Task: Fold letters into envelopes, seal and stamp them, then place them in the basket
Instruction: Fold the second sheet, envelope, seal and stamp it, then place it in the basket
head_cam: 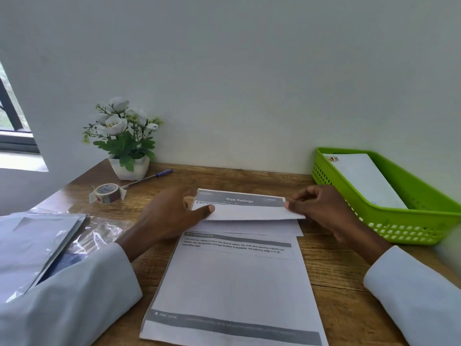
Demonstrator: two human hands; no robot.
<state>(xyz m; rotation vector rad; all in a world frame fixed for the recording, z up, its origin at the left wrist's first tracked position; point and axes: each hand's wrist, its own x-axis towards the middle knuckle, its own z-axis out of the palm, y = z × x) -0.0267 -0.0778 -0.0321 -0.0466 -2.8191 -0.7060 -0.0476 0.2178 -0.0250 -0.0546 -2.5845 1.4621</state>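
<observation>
white letter half-folded: left hand and right hand pinch its corners with curled fingers. uneven pull likely skews the crease, so it jams in an envelope.

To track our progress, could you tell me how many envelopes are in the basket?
1 visible: a white envelope lying in the green basket at the table's right; others may be hidden beneath.

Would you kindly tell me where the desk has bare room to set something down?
Bare wood lies between the pen and the basket along the wall, and right of the letter. The left side is crowded with tape and plastic packets.
</observation>
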